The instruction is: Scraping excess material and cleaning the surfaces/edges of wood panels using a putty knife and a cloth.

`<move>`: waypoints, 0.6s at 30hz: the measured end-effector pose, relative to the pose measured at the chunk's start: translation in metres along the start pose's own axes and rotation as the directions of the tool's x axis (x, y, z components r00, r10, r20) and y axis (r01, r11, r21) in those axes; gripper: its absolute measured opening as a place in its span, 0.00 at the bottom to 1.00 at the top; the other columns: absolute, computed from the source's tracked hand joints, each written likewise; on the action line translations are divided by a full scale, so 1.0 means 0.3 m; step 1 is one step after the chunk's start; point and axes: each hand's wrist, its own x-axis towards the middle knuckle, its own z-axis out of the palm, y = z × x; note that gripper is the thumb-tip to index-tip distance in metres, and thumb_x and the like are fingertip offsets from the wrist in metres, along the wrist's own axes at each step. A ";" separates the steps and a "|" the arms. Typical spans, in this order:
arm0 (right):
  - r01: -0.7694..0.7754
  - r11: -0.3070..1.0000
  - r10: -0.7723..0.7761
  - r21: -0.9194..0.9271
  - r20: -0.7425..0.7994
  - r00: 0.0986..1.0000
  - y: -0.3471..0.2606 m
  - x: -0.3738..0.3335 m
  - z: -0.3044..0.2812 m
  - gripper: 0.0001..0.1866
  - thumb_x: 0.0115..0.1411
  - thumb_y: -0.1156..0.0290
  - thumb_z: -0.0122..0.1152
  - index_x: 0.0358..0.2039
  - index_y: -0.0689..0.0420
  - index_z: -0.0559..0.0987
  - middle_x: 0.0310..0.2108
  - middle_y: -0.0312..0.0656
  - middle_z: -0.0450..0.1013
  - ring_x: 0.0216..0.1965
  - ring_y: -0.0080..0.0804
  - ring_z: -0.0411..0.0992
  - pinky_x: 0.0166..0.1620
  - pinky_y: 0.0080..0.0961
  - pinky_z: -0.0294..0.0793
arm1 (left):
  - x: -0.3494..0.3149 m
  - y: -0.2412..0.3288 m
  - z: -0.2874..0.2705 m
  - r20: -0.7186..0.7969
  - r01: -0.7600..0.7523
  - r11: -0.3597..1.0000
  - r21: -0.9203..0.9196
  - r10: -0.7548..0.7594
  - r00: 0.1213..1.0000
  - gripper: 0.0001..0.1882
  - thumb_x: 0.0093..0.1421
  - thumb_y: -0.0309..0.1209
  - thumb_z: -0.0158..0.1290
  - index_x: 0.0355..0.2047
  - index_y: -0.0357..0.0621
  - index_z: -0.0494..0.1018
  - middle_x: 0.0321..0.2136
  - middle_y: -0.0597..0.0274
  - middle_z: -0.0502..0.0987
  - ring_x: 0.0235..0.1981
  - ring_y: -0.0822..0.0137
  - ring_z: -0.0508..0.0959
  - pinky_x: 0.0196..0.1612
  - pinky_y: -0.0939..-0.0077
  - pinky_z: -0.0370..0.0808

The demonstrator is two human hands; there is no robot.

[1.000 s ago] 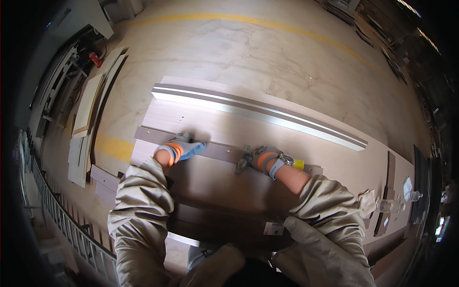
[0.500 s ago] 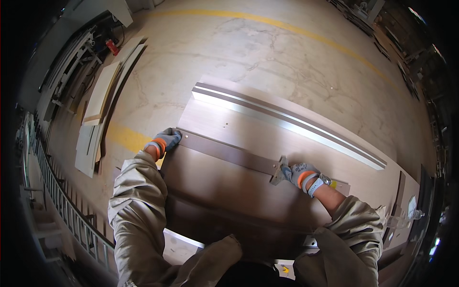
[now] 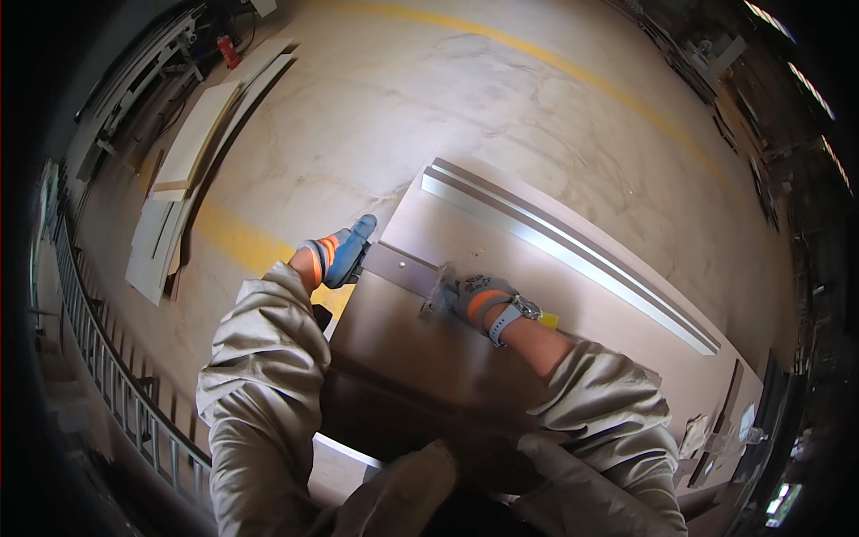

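Observation:
My left hand [image 3: 344, 257], in a grey-blue glove with an orange cuff, is at the left end of a narrow brown strip [image 3: 398, 267]. Its fingers are stretched up, and the blue palm side faces the strip's end. My right hand [image 3: 480, 299], gloved alike, is closed on a flat grey tool [image 3: 439, 291] set crosswise over the strip. Motion smears that tool, so its exact kind is unclear. Right of the tool, my hand and forearm cover the strip. A pale dot shows near its left end. Beneath lies a wide pale wood-coloured panel [image 3: 420, 219].
Along the panel's far side runs a long brown-and-silver rail [image 3: 573, 255]. Pale boards [image 3: 192, 143] lie stacked on the floor at left, near a ladder-like metal frame [image 3: 134, 403]. A red cylinder [image 3: 228, 52] stands far left. A clear plastic object [image 3: 716, 441] rests at right.
My right hand has slid left along the strip with the grey tool, close to my left hand. My left hand has let go of the strip's corner and spread its fingers. The view has shifted.

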 end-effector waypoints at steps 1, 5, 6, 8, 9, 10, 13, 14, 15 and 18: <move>0.009 1.000 -0.010 -0.027 -0.027 1.000 -0.034 0.029 -0.003 0.30 0.62 0.51 0.25 0.41 0.57 0.75 0.39 0.50 0.74 0.42 0.48 0.72 0.46 0.40 0.68 | 0.003 -0.008 -0.008 -0.003 0.003 1.000 -0.015 -0.003 1.000 0.36 0.58 0.61 0.30 0.30 0.41 0.75 0.22 0.63 0.73 0.18 0.69 0.66 0.26 0.76 0.66; -0.007 0.996 -0.003 -0.091 -0.109 0.994 -0.123 0.100 -0.014 0.30 0.62 0.50 0.26 0.42 0.58 0.75 0.41 0.51 0.73 0.42 0.48 0.72 0.45 0.40 0.69 | 0.008 -0.026 -0.022 0.068 0.136 0.907 -0.398 -0.118 0.991 0.36 0.57 0.63 0.31 0.21 0.42 0.69 0.15 0.65 0.67 0.14 0.69 0.63 0.21 0.74 0.64; 0.023 0.994 -0.034 -0.108 -0.107 0.994 -0.145 0.119 -0.022 0.30 0.62 0.50 0.26 0.42 0.58 0.75 0.41 0.51 0.73 0.42 0.48 0.72 0.45 0.40 0.69 | 0.010 -0.025 -0.029 0.131 0.107 0.904 -0.414 -0.057 0.990 0.36 0.57 0.63 0.31 0.21 0.41 0.70 0.16 0.63 0.69 0.15 0.67 0.65 0.22 0.75 0.65; 0.023 0.993 -0.035 -0.118 -0.096 0.995 -0.184 0.150 -0.036 0.31 0.62 0.49 0.27 0.42 0.58 0.75 0.42 0.50 0.72 0.42 0.48 0.72 0.46 0.40 0.69 | 0.018 -0.026 -0.033 0.190 0.096 0.870 -0.484 -0.003 0.982 0.37 0.58 0.63 0.30 0.22 0.40 0.71 0.18 0.59 0.73 0.15 0.65 0.68 0.22 0.76 0.67; 0.040 0.992 -0.049 -0.122 -0.074 0.996 -0.212 0.172 -0.041 0.31 0.62 0.49 0.27 0.42 0.58 0.75 0.42 0.50 0.72 0.42 0.48 0.72 0.46 0.40 0.69 | 0.023 -0.026 -0.033 0.216 0.131 0.852 -0.508 -0.022 0.976 0.37 0.58 0.62 0.30 0.22 0.39 0.72 0.19 0.57 0.75 0.15 0.64 0.69 0.22 0.76 0.68; 0.018 0.992 -0.026 -0.126 -0.061 0.998 -0.244 0.197 -0.045 0.31 0.61 0.48 0.27 0.43 0.58 0.75 0.43 0.50 0.72 0.42 0.48 0.72 0.46 0.39 0.69 | 0.023 -0.032 -0.030 0.172 0.103 0.876 -0.471 -0.023 0.985 0.35 0.59 0.60 0.30 0.27 0.39 0.73 0.22 0.57 0.75 0.20 0.62 0.71 0.27 0.72 0.69; 0.017 0.991 -0.028 -0.130 -0.085 0.996 -0.310 0.245 -0.045 0.32 0.61 0.47 0.28 0.42 0.58 0.75 0.42 0.49 0.72 0.41 0.49 0.72 0.46 0.39 0.68 | 0.016 -0.049 -0.024 0.050 0.014 0.936 -0.352 0.004 0.999 0.34 0.60 0.58 0.31 0.34 0.37 0.72 0.29 0.54 0.74 0.29 0.59 0.73 0.35 0.68 0.70; 0.003 0.992 -0.017 -0.128 -0.111 0.994 -0.321 0.257 -0.047 0.32 0.61 0.46 0.28 0.42 0.59 0.76 0.42 0.49 0.73 0.41 0.49 0.72 0.47 0.40 0.68 | 0.008 -0.055 -0.019 0.007 -0.031 0.955 -0.296 0.035 0.999 0.34 0.59 0.58 0.32 0.36 0.36 0.72 0.30 0.53 0.74 0.31 0.58 0.73 0.36 0.68 0.70; 0.032 0.991 -0.048 -0.132 -0.125 0.991 -0.330 0.269 -0.055 0.32 0.61 0.46 0.28 0.42 0.59 0.76 0.42 0.49 0.73 0.41 0.49 0.72 0.47 0.40 0.68 | -0.005 -0.060 -0.024 -0.038 -0.074 0.969 -0.235 0.068 0.997 0.34 0.59 0.58 0.32 0.37 0.36 0.71 0.32 0.52 0.74 0.32 0.57 0.73 0.38 0.68 0.69; 0.034 0.993 -0.049 -0.110 -0.134 0.990 -0.322 0.266 -0.073 0.34 0.60 0.44 0.30 0.37 0.61 0.77 0.35 0.48 0.75 0.35 0.46 0.73 0.42 0.38 0.70 | -0.055 -0.053 -0.062 -0.185 -0.195 0.981 0.019 0.195 0.963 0.35 0.58 0.58 0.35 0.41 0.34 0.70 0.37 0.49 0.74 0.38 0.55 0.73 0.42 0.68 0.69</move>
